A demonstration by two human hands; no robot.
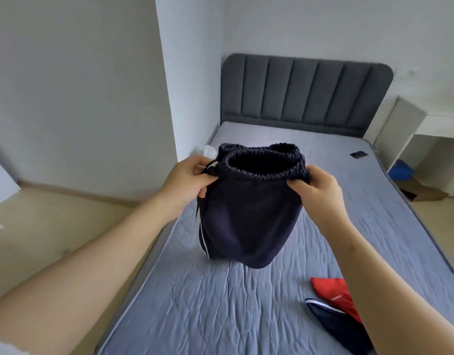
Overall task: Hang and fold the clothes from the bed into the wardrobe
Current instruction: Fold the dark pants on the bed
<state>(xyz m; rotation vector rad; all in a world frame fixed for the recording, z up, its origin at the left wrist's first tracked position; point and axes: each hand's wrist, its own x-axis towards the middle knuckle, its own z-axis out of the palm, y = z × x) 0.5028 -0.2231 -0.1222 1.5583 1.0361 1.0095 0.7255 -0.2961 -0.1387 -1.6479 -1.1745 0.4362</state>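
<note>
Dark navy shorts (249, 213) with an elastic waistband and white side stripes hang upright over the grey-blue bed (195, 303). My left hand (192, 180) pinches the waistband at its left side. On the opposite side my right hand (320, 190) grips the same waistband, which gapes open between the two hands. The shorts' lower end touches the mattress. At the lower right of the bed lie a red garment (333, 295) and a navy garment with white stripes (341, 329).
A grey padded headboard (305, 93) stands at the far end. A dark phone (358, 154) lies on the bed's far right. A white desk (430, 139) with a blue item and a cardboard box beneath is at the right. A white wall corner juts at the left.
</note>
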